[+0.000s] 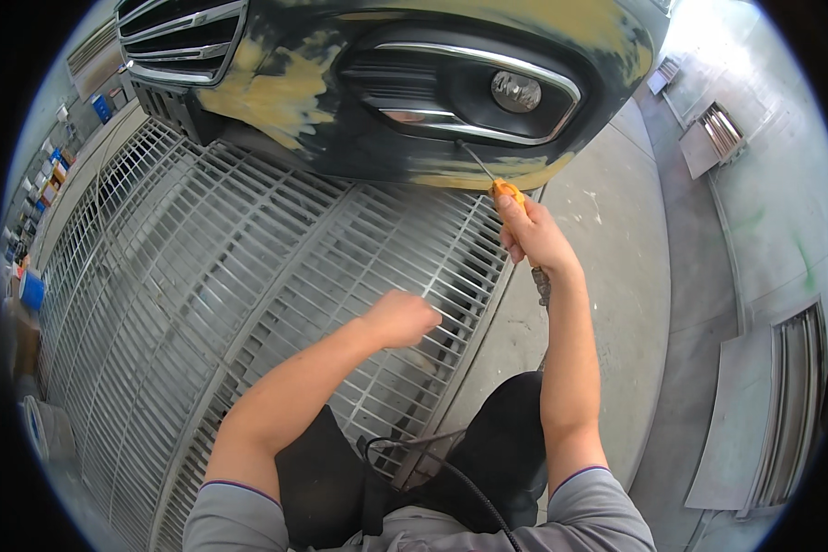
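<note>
My right hand [535, 237] is wrapped round a yellow air blow gun [507, 190]. Its thin metal nozzle points up and left at the lower part of a car bumper [359, 164], just under the chrome trim around the fog lamp [516, 91]. The bumper is dark, with rough yellowish patches. A metal fitting hangs below my grip. My left hand [403, 319] is closed in a loose fist above the floor grating, apart from the car, and nothing shows in it.
Metal floor grating [285, 267] spreads under the bumper and to the left. A dark hose [474, 492] runs across my lap. Louvred panels [791, 405] line the right wall. Several containers, among them a blue one [32, 290], stand at the far left.
</note>
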The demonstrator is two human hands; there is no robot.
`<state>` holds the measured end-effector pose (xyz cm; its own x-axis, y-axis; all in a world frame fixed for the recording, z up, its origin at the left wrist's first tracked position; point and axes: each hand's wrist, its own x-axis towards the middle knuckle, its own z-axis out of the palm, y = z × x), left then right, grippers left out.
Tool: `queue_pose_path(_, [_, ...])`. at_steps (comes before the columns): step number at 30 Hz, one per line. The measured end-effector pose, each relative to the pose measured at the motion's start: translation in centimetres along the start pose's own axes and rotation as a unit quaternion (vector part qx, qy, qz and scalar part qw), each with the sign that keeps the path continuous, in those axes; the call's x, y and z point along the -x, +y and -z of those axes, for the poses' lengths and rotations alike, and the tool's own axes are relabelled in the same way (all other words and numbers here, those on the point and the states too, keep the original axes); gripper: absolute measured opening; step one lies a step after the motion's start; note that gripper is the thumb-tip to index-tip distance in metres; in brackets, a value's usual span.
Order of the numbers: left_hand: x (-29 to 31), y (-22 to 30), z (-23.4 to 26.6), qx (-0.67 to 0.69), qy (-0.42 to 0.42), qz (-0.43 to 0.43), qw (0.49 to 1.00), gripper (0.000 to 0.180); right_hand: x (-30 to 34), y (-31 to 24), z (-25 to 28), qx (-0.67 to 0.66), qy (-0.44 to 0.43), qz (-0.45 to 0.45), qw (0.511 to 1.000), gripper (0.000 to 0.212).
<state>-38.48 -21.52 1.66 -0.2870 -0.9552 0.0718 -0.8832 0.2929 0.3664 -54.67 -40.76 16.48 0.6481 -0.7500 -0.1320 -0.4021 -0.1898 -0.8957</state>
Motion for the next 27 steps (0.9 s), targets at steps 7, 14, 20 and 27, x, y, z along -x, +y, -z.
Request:
queue_pose_path(7, [0.0,-0.2,-0.5,-0.005,0.013,-0.004,1.000,0.008,-1.0,-2.0,-1.0,0.049,-0.032,0.006,0.998,0.050])
queue_pose_path(14, [0.0,-0.1,0.7,0.003,-0.004,0.013,1.000,0.008,-0.9,-2.7,-2.2,0.048,-0.031,0.002,0.998,0.050])
queue_pose_path(20, [-0.8,-2.7,2.9,-0.081,0.159,-0.031,0.983,0.008,0.1,-2.3,-1.6,0.000,0.005,-0.028,1.000,0.045])
queue_pose_path(27, [-5.1,-7.9,14.9,-0.221,0.221,-0.091,0.946,0.012,0.3,-1.5,-1.0,-0.043,0.007,-0.034,0.998,0.042])
